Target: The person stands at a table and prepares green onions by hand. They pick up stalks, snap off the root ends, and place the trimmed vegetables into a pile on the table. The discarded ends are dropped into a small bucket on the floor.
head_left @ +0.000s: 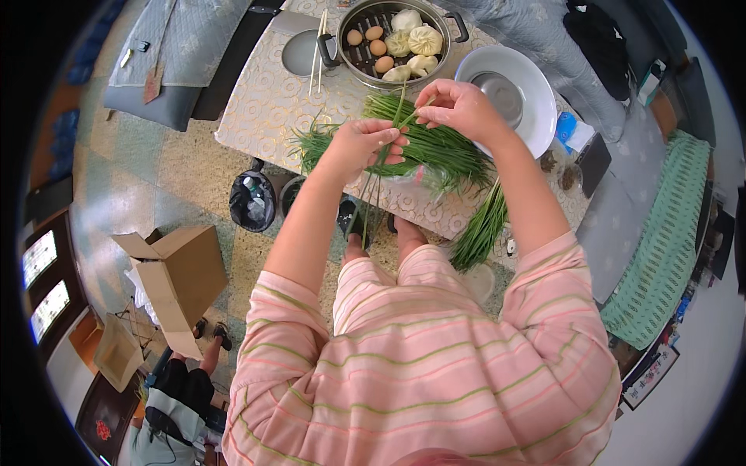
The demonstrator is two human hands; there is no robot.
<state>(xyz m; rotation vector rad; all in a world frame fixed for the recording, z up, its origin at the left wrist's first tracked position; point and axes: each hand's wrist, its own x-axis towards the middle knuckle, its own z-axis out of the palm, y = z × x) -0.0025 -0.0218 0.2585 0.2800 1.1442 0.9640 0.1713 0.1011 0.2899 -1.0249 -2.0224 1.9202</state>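
A few long green chive stalks (382,160) hang from my left hand (367,145), pinched between thumb and fingers. My right hand (457,108) pinches a pale stalk end (418,110) just to the right of them. Beneath both hands a large heap of garlic chives (431,140) lies across the patterned tablecloth (262,110), partly on a clear plastic bag (422,175). Another bunch of chives (481,227) hangs over the table's front edge, below my right forearm.
Behind the chives stands a steamer pot (344,29) with buns and several eggs. A white basin (542,105) holds a metal bowl (501,96). Chopsticks (317,55) and a cleaver (297,23) lie left. Below are a lined bin (252,201) and a cardboard box (183,274); another person (175,408) sits nearby.
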